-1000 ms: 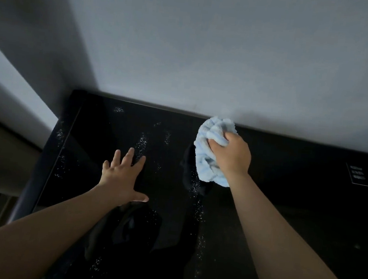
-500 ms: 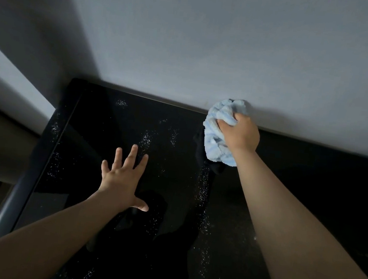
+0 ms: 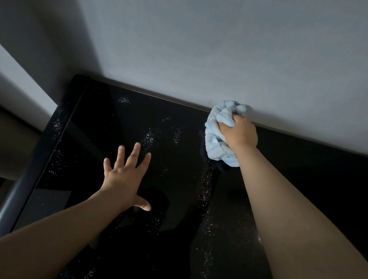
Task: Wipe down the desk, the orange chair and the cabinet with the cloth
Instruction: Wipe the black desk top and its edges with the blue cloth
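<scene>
Cloth, light blue and bunched, sits at the far edge of the glossy black cabinet, up against the grey wall. Right hand grips the wad, fingers curled round it. Left hand lies flat nearer the left edge, fingers spread. White specks dot the surface.

1. Light: dim, cool; wall pale grey, paler toward the right.
2. Shadow: broad dark band down wall's left side.
3. Cabinet: glossy black, dim reflections, white specks glinting.
4. Edges: wide-angle bending; focus sharp.
</scene>
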Demonstrator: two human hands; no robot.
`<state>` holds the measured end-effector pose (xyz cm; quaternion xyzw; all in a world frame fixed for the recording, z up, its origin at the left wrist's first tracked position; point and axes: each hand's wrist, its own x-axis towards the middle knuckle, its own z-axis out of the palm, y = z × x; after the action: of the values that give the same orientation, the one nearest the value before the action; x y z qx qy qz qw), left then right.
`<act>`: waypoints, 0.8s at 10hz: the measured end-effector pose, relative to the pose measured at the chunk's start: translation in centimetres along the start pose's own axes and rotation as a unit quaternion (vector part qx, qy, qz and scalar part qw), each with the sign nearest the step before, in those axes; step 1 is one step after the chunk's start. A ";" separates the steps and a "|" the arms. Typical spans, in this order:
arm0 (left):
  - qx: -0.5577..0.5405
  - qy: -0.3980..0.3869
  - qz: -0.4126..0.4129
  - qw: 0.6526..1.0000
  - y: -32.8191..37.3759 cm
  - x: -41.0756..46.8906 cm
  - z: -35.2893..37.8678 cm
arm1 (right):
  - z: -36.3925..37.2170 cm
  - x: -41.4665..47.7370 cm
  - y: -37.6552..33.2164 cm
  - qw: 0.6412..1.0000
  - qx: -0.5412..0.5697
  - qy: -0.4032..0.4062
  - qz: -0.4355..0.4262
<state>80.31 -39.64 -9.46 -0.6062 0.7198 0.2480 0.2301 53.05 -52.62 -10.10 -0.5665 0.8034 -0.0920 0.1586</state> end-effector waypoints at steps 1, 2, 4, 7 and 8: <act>-0.002 0.000 0.001 1.000 0.0 0.0 -0.1 | 0.1 -0.6 0.2 1.000 0.005 0.003 0.002; -0.004 0.000 0.000 1.000 0.1 -0.1 -0.2 | 0.2 -1.3 0.5 1.000 0.012 0.006 0.002; -0.005 0.004 0.002 1.000 0.1 -0.1 -0.1 | 0.6 -3.1 1.3 0.999 0.017 0.027 -0.017; -0.001 0.002 0.004 1.000 0.0 -0.2 -0.1 | 1.0 -5.4 2.2 0.998 0.026 0.044 -0.029; 0.003 0.001 0.003 1.000 0.1 -0.2 -0.1 | 1.2 -6.4 2.6 0.998 0.028 0.050 -0.036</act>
<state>80.24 -39.60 -9.24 -0.6038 0.7222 0.2464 0.2304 53.16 -45.69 -11.08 -0.5852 0.7863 -0.1489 0.1305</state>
